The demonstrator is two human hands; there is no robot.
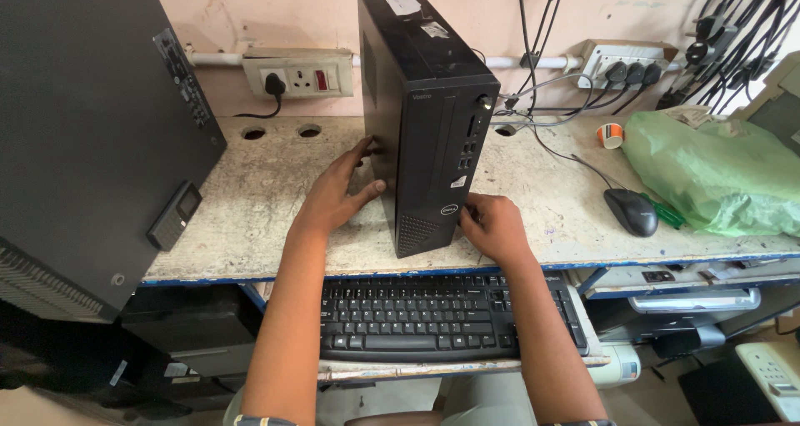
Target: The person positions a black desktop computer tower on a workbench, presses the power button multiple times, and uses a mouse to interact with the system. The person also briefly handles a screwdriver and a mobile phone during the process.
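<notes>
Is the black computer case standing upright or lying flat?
Upright: the computer case stands on its narrow end on the desk, with both hands against its sides.

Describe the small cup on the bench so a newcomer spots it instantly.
Start at the upright black computer tower on the worn workbench, then look right towards the green plastic bag. Just at the bag's upper left edge sits the small cup, the only orange-and-white thing among black cables.
</notes>
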